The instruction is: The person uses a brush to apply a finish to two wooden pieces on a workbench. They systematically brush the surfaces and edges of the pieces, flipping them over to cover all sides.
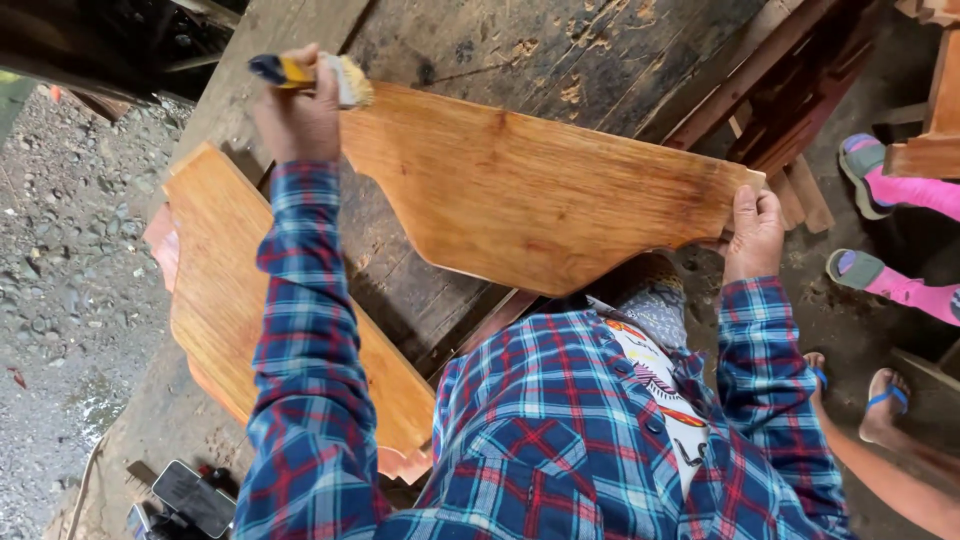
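The left hand (297,112) gripped a brush (315,76) at eleven o'clock, its bristles touching the glossy board (530,195), whose three o'clock end the right hand (755,228) clasped above the workbench (420,290)

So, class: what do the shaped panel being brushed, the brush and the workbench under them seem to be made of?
Shaped panel: wood, with visible grain; its orange-brown sheen suggests wet varnish or stain.
Brush in the left hand: pale bristles, natural or synthetic unclear; the yellow and dark handle looks like plastic or painted wood.
Workbench: rough, unfinished grey planks, stained and scuffed.
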